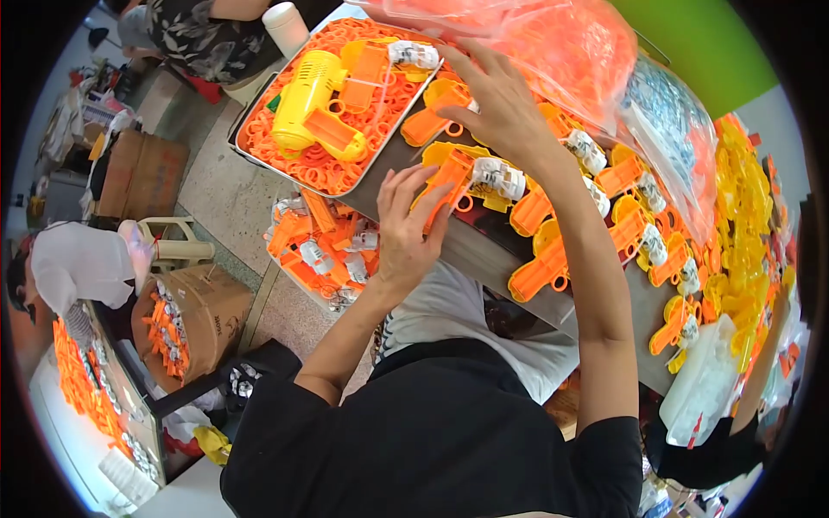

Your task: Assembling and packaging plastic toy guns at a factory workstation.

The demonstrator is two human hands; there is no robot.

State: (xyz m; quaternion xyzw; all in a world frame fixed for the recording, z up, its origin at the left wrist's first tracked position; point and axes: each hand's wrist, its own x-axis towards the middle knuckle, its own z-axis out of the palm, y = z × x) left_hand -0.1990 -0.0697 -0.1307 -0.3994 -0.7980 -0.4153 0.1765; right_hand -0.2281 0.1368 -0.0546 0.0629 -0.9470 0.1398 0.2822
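My left hand [409, 226] has its thumb and fingers closed about the orange handle-shaped piece of a toy assembly [451, 183], which also has a yellow shell and a patterned white cylinder. The assembly lies on the dark tabletop [471, 246]. Fingers spread, my right hand [505, 112] hovers over another yellow and orange toy assembly [427, 121] beside the tray's right rim; its palm side is hidden. Past that rim, a tray [377, 155] of small orange rings carries a yellow cylindrical toy body [306, 99] and orange pieces.
Rows of similar toy assemblies [622, 177] cover the table to the right. Behind them are plastic bags of orange rings [570, 52] and blue parts [669, 108]. Yellow shells [738, 224] are heaped far right. A box of orange parts [332, 250] sits below the tray. Other people work nearby.
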